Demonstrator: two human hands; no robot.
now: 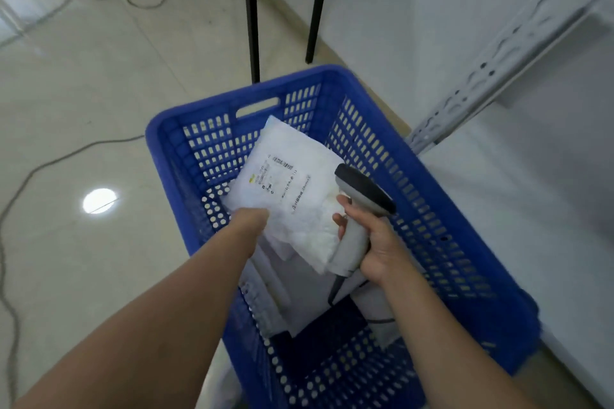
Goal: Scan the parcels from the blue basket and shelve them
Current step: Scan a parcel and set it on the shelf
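Parcel: a white padded parcel (299, 226) is held up over the blue basket (166, 149), tilted, with its printed label (279, 181) facing up.
Left hand: the left hand (251, 219) holds the parcel at its lower left edge. The fingers are hidden under the wrapping, so how far they curl cannot be seen.
Right hand: the right hand (378, 249) is closed around the grey handle of a scanner (362, 196), fingers wrapped round the front and fingertips (342, 201) showing on the parcel side.
Scanner: its dark head sits over the parcel's right edge, just beside the label. A dark cord (335, 292) hangs from the base of the handle.
Parcel and fingers: the parcel lies between the two hands, its lower right part touching the right hand's fingers and the scanner handle.
Basket: more white parcels (299, 302) lie flat on the bottom, beneath the held one.
Surroundings: the basket stands on a pale tiled floor (83, 76) beside a white metal shelf post (498, 66). Black table legs (252, 16) stand beyond it and a grey cable (50, 163) runs across the floor on the left.
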